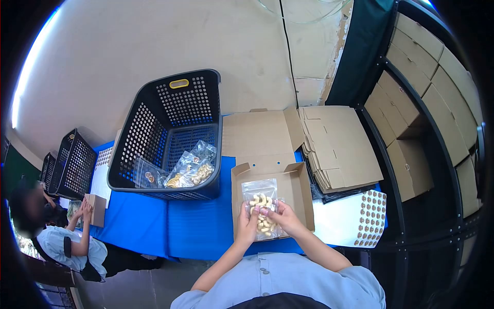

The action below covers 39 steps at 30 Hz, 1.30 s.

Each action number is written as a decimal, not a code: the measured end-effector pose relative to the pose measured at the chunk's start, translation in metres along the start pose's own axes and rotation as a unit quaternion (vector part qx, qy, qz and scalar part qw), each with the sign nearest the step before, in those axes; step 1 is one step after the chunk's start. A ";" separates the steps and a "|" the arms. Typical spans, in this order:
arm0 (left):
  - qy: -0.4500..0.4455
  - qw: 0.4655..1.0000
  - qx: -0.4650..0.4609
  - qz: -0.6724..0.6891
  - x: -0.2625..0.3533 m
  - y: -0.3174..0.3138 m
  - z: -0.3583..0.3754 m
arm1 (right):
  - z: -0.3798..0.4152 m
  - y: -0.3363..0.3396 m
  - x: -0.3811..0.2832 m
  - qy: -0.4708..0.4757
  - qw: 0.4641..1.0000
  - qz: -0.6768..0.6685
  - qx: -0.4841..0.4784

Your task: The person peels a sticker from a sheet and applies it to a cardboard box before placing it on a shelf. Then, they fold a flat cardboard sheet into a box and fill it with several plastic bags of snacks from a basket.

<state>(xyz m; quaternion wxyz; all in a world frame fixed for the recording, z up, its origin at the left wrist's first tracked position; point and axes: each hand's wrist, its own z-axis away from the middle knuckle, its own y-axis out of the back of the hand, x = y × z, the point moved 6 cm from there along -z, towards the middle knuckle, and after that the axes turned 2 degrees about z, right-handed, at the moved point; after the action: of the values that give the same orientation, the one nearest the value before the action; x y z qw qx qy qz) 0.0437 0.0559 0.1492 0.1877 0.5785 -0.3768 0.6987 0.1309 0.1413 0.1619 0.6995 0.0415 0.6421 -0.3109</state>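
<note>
Between my two hands is a clear zip bag of cashew nuts [263, 226], held over an open cardboard box [305, 198]. My left hand [247, 222] grips the bag's left side, and my right hand [284, 218] grips its right side, thumbs close together on the front. The bag's zip edge points away from me. Behind the box's tray part, its lid lies folded back. To the left stands a dark plastic basket [123, 177] holding several clear bags [188, 170], some with pale nuts inside.
Flattened cardboard boxes [342, 147] are stacked at the right, beside a sheet of round stickers [371, 219]. Shelves of cardboard boxes [406, 167] line the right side. At the left, another person [77, 247] handles a box at the blue-covered table [193, 232].
</note>
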 end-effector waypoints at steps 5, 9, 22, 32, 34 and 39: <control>-0.004 1.000 0.002 0.026 -0.005 0.000 0.002 | -0.008 0.024 0.035 -0.071 0.997 0.006 0.007; 0.032 0.998 0.040 -0.031 -0.008 0.013 0.002 | -0.007 0.019 0.016 -0.051 0.995 -0.079 0.043; 0.017 0.991 -0.127 -0.037 -0.008 -0.009 -0.001 | -0.003 0.020 0.007 -0.071 0.992 -0.079 0.063; -0.008 0.965 -0.185 -0.188 -0.020 -0.005 0.010 | -0.006 0.038 0.008 0.043 0.984 -0.059 0.162; -0.028 0.961 -0.199 -0.190 -0.019 -0.009 0.009 | -0.006 0.046 0.006 0.037 0.986 -0.030 0.162; 0.056 0.992 -0.111 -0.025 -0.019 0.002 -0.012 | -0.002 0.033 0.005 0.044 0.991 0.058 0.109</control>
<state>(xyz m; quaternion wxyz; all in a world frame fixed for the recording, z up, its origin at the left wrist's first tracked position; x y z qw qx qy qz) 0.0392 0.0668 0.1299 0.2887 0.5233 -0.4262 0.6792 0.1449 0.1665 0.1453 0.6786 0.1682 0.6314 -0.3354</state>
